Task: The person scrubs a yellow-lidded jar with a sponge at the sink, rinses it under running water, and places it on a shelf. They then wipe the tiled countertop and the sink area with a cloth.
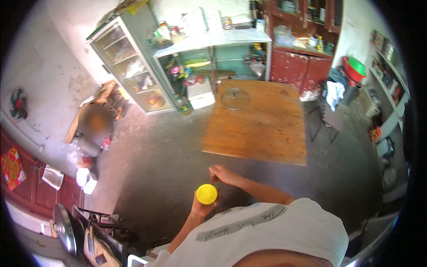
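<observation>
A container with a round yellow lid [206,194] is held upright in my left hand [201,206], whose fingers wrap around its side; the lid hides most of its body. My right hand [221,174] is just above and to the right of the lid, with its fingers bent inward. Whether those fingers pinch anything small cannot be told. Beyond both hands stands a wooden table [257,130], with a round glass pot lid [235,98] lying near its far left corner.
A glass-door cabinet [133,66] and a white-topped shelf unit [213,39] stand at the back, beside a worn red cupboard [288,66]. A chair [330,116] is right of the table. At lower left are a metal wok lid [65,230] and a cleaver-like tool [90,243].
</observation>
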Demonstrator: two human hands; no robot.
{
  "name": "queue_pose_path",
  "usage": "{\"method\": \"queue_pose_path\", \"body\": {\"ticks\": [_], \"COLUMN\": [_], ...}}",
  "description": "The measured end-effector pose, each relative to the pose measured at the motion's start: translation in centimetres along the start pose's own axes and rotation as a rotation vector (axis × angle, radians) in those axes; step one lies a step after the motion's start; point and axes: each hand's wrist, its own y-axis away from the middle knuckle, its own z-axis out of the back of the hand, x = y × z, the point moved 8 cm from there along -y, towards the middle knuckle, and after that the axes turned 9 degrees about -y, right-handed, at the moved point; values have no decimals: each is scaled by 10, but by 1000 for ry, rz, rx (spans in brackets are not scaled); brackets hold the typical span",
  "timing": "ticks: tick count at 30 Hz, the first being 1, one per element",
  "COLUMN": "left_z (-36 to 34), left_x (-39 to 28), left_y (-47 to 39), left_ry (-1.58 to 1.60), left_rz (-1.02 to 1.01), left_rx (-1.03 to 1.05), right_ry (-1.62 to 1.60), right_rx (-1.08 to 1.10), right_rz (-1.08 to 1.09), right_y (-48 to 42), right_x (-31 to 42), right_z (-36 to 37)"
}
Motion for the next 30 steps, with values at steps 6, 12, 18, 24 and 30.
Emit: {"method": "queue_pose_path", "body": {"ticks": [6,12,18,24,30], "left_z": [46,63,129,164,174], "left_x": [-43,-59,-92,-153,-247], "left_y": [63,69,64,80,108], "left_ry": [117,-4,-9,-20,-25], "left_rz": [-366,-538,-426,-459,-547], "left_rx": [-160,-293,-397,-427,-459], "right_ry": [921,628,661,563,665], "right_rx": [288,554,489,378,223], "right_rz": [428,676,665,562,656], "right_y": [28,50,-3,-54,-120], "right_x": [56,89,48,36,58], "right_z": [-80,-163,-193,-232,-287]}}
